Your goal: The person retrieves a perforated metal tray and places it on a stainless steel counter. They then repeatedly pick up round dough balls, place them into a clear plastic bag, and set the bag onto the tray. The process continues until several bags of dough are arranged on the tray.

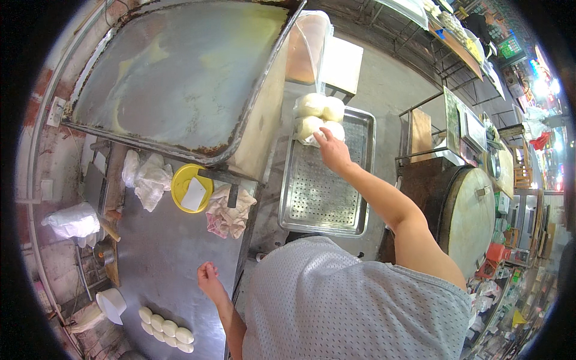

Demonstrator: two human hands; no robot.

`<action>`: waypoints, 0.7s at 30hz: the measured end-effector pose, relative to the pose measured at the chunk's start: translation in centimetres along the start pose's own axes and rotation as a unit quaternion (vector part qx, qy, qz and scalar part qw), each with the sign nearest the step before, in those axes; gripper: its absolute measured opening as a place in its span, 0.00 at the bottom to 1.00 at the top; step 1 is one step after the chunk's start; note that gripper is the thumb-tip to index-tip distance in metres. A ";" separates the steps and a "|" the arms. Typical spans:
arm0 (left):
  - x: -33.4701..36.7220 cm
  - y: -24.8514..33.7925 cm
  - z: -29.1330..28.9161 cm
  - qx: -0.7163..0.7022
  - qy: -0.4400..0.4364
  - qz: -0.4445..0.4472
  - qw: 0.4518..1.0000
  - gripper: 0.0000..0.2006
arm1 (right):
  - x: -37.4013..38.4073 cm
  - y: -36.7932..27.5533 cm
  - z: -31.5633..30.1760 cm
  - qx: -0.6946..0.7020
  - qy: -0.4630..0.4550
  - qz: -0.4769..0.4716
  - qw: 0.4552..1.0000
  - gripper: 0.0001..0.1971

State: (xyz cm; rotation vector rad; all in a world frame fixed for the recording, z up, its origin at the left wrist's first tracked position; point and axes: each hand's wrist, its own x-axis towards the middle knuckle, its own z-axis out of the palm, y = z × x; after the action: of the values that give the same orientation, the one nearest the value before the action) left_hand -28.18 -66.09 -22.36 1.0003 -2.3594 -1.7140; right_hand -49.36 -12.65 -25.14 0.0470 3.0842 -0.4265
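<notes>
My right hand (333,150) reaches forward over a perforated metal tray (324,207). Its fingers are bent onto the near edge of a clear plastic bag of white steamed buns (311,105), which rests at the tray's far end. Several large round buns show through the plastic. Over the edge of the metal worktop, my left hand (210,281) hangs with its fingers curled in and nothing seen in them. Farther left on that worktop lie small white dough pieces (168,330) in two close rows.
A large griddle (180,78) with a raised rim fills the far left. Near it are a yellow bowl (177,187), a crumpled cloth (231,213) and white bags (150,180). A big round-topped drum (471,219) stands at my right; beyond the tray is a white box (342,65).
</notes>
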 end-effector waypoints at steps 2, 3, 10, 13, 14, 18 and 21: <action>0.4 -0.3 0.2 -0.004 -0.007 0.003 1.000 0.07 | -1.8 -0.6 0.3 0.002 -0.003 -0.011 1.000 0.28; 0.4 -0.2 0.4 0.003 -0.012 0.004 1.000 0.07 | -3.0 -0.6 0.9 0.022 0.012 -0.034 0.999 0.26; 0.6 -0.1 1.2 0.021 -0.032 -0.005 0.999 0.07 | -9.3 -3.2 4.2 0.096 -0.114 -0.040 0.988 0.15; 0.1 -0.8 0.6 0.012 -0.028 -0.014 0.999 0.07 | -11.1 -5.5 5.8 0.108 -0.189 -0.068 0.974 0.13; -0.4 -1.6 0.0 0.004 -0.015 -0.020 1.000 0.07 | -11.4 -6.8 6.3 0.112 -0.210 -0.092 0.967 0.12; -0.6 -5.0 -1.9 0.038 0.022 0.006 0.999 0.09 | -12.6 -11.5 7.9 0.139 -0.254 -0.194 0.937 0.10; -1.3 -4.7 -4.1 0.027 0.047 -0.020 0.998 0.10 | -12.7 -16.8 7.3 0.216 -0.261 -0.260 0.904 0.08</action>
State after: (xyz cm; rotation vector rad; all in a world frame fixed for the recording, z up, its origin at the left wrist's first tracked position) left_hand -23.34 -69.64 -24.45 1.1188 -2.3547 -1.5863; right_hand -37.08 -31.16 -27.16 -0.7592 2.3810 -0.9493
